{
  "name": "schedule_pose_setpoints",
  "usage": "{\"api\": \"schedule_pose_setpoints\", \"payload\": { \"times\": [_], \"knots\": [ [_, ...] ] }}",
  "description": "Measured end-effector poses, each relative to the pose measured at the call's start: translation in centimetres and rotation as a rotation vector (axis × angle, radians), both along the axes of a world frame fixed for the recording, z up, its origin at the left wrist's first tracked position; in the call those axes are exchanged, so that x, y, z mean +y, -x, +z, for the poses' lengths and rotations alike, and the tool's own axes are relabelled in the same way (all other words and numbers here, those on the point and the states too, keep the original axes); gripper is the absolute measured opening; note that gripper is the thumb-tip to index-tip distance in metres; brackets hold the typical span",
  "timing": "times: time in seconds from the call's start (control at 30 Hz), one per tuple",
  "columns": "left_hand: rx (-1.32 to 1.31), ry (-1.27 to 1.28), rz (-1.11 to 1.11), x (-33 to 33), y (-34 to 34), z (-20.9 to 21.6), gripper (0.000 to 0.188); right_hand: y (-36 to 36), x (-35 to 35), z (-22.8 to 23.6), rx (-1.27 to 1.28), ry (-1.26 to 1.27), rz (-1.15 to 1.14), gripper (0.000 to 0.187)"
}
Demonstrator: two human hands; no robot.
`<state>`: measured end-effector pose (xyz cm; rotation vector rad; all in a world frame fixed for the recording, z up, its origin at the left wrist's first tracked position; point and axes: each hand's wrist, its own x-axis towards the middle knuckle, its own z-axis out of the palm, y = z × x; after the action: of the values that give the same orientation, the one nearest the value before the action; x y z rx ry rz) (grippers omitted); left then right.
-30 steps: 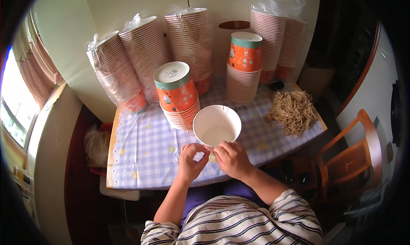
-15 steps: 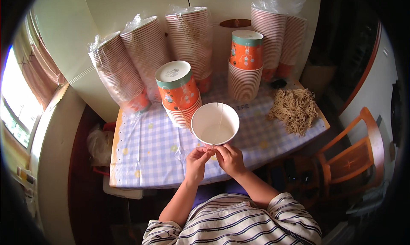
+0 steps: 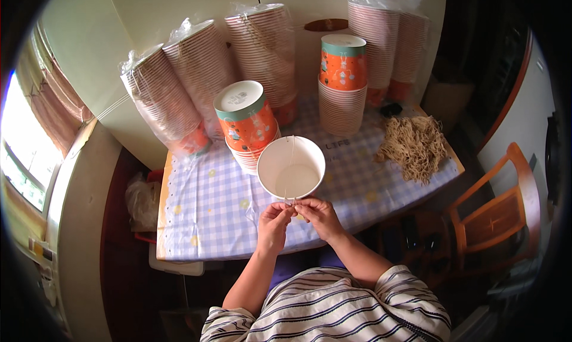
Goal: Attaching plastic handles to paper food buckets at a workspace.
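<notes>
Two closed pinches, my newly narrowed left grip point(image 3: 273, 223) and right grip point(image 3: 319, 215), jointly control string point(image 3: 285, 194) at the tub's point(image 3: 305, 166) near rim.

We hold our left forearm point(image 3: 249, 281) and right forearm point(image 3: 362, 260) bare and slanted inward, converging ahead of us; our left hand point(image 3: 274, 227) and right hand point(image 3: 319, 218) come fingertip to fingertip, whether touching we cannot tell; we pinch thumb against index finger on each side, the remaining fingers curled; our elbows are bent and spread wider than our hands.
</notes>
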<state>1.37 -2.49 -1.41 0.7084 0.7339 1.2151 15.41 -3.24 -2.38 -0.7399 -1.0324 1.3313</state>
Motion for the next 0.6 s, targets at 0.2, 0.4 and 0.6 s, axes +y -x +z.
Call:
{"api": "schedule_pose_setpoints", "payload": {
  "times": [0.2, 0.4, 0.6],
  "knots": [
    [0.189, -0.210, 0.207, -0.5, -1.2, 0.5, 0.010, 0.2, 0.0, -0.2, 0.209, 0.255, 0.013, 0.017],
    [0.730, -0.480, 0.346, -0.9, -1.3, 0.5, 0.009, 0.0, 0.0, 0.6, 0.296, 0.331, 0.035, 0.014],
    [0.867, -0.650, 0.376, -0.6, -1.0, 0.4, 0.016, -0.1, -0.2, 0.5, 0.303, 0.414, 0.061, 0.014]
  ]
}}
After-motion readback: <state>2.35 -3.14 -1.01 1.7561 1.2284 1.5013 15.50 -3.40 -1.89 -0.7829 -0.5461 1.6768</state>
